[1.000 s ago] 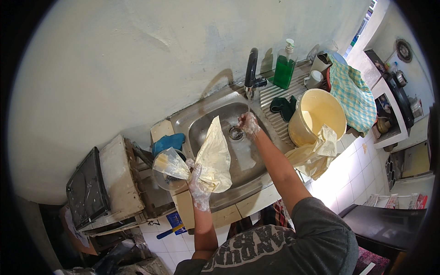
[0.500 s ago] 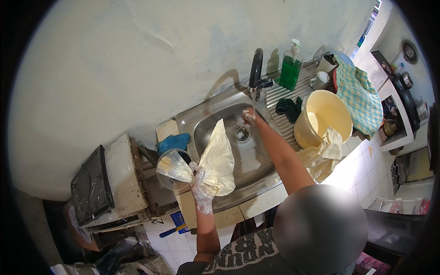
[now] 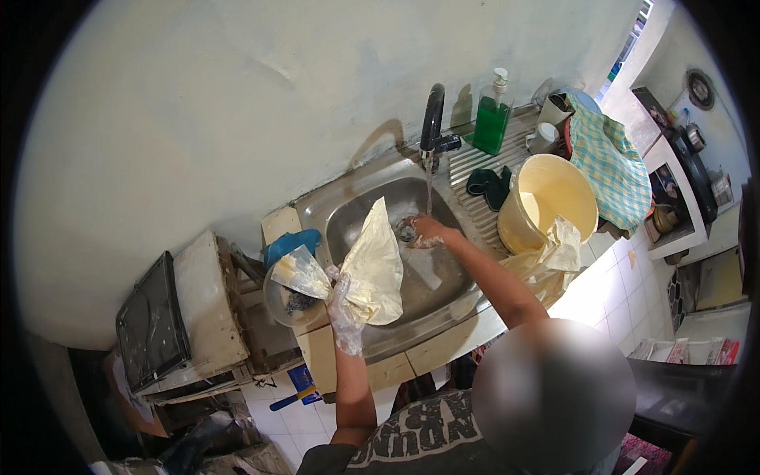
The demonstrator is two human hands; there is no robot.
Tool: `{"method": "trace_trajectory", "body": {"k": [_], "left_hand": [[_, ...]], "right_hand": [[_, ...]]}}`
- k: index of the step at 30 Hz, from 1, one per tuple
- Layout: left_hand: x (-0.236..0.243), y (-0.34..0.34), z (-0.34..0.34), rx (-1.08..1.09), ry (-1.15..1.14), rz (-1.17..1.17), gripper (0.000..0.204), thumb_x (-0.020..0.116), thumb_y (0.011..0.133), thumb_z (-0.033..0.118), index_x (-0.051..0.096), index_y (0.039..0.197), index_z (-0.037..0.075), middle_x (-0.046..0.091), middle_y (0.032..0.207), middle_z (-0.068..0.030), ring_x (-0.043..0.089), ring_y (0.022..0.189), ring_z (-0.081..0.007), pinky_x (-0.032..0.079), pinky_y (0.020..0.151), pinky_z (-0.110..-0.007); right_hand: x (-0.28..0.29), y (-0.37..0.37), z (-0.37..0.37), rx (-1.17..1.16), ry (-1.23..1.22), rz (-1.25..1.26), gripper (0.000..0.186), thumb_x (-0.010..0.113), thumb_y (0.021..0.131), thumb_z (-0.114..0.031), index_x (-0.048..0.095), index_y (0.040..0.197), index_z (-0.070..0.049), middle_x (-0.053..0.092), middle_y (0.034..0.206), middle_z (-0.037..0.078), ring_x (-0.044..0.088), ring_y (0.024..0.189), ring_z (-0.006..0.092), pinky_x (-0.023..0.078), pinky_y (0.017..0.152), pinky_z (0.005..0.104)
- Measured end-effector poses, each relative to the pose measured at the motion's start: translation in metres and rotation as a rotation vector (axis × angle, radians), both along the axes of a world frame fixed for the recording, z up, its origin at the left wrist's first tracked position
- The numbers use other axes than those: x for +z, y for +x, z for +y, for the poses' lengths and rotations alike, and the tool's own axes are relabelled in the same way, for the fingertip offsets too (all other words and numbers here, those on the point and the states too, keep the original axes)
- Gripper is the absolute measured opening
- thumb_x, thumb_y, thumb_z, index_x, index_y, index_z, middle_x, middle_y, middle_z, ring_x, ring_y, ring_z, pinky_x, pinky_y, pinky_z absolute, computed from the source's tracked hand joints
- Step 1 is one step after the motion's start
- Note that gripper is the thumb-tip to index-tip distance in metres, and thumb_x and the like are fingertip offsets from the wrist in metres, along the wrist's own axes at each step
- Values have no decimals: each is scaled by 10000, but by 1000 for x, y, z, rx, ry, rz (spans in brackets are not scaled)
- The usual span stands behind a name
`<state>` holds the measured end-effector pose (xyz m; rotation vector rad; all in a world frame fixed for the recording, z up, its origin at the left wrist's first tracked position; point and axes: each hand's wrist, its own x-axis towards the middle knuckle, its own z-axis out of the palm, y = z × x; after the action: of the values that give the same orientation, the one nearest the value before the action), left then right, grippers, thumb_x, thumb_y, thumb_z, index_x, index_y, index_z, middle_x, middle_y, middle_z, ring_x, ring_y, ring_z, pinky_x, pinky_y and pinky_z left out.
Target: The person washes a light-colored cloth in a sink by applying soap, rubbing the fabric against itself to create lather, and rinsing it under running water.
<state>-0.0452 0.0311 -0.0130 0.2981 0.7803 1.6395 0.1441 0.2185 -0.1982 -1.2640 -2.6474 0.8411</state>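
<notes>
– Any writing up close?
– Yes, pale lettering, upside down, across the dark shirt (image 3: 443,451).
– And with the left hand (image 3: 342,313)?
– Gripping a cream bag (image 3: 374,269) by its narrow middle, over the sink's (image 3: 439,297) left side, with its clear end over a bowl (image 3: 277,309).
– With the right hand (image 3: 427,229)?
– Low beside the drain (image 3: 406,235), beneath the black tap (image 3: 433,119); can't tell whether open or closed.
– Farther back?
– Near the wall (image 3: 237,103), a pump bottle (image 3: 492,123) of green liquid.
</notes>
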Motion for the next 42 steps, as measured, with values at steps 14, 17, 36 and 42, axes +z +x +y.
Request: {"method": "trace_trajectory", "body": {"k": [14,17,36,42], "left_hand": [[-1,19,16,-152,-40,51,259,550,798,75,472,1045,68,534,1020,-93,540,965,-217,458,832,-352],[2,28,17,-166,25,68,182,552,797,77,463,955,93,530,1004,-82,541,947,-211,458,825,-356],[-10,49,80,-46,-9,-36,106,520,816,118,506,920,101,560,918,-70,570,872,-217,480,769,-360],[-25,77,114,-159,80,-85,189,521,815,146,524,986,66,564,974,-87,566,906,-228,475,789,-364]], "right_hand": [[97,6,9,-801,-829,1423,171,423,884,-173,543,872,-51,518,721,4,462,577,106,384,516,229],[94,1,33,-912,-784,1266,173,437,879,-185,548,844,-57,490,683,-1,429,509,108,346,447,220],[113,-14,-8,-759,-482,972,398,537,831,-455,575,747,-68,530,653,-16,473,594,86,394,538,270],[73,9,29,-910,-481,1250,365,474,877,-400,560,862,-46,501,707,-29,412,610,61,350,519,243]]}}
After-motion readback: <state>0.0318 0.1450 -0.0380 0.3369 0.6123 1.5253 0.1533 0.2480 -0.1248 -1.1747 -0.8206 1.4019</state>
